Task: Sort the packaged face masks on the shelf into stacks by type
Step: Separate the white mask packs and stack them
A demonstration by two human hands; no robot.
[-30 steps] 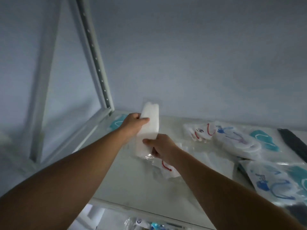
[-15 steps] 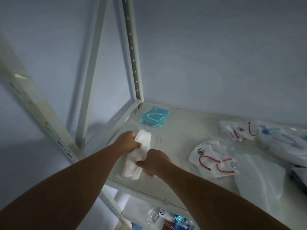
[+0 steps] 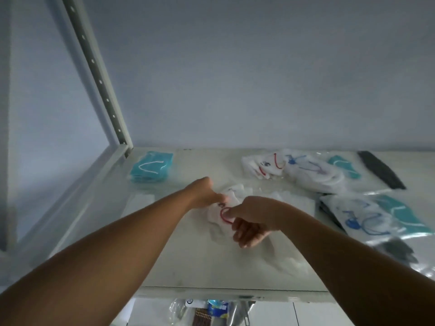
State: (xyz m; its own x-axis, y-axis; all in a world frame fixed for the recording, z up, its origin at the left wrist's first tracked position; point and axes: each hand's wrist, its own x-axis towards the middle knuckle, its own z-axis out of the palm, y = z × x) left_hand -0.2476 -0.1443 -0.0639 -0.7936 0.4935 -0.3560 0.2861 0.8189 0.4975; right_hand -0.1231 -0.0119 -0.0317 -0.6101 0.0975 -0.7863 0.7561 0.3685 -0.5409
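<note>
Shelf (image 3: 188, 267), fingers (image 3: 246, 235) pinching red-looped mask pack (image 3: 215, 214)

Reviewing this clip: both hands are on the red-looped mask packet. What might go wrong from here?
1. The red-loop packet in the right hand's grip lies right beside a plain white packet; lifting may drag that one along.
2. The right forearm passes close by a crumpled clear packet near the shelf's front edge and might sweep it off.

The white shelf (image 3: 200, 262) bears 1 teal pack (image 3: 150, 167) at its back left and 1 red-loop pack (image 3: 214, 214) mid-shelf. On the right, overlapping, lie red-loop masks (image 3: 263, 164), blue-loop masks (image 3: 315, 171), a blue-loop pack (image 3: 362, 218) and a black mask (image 3: 381, 169).
</note>
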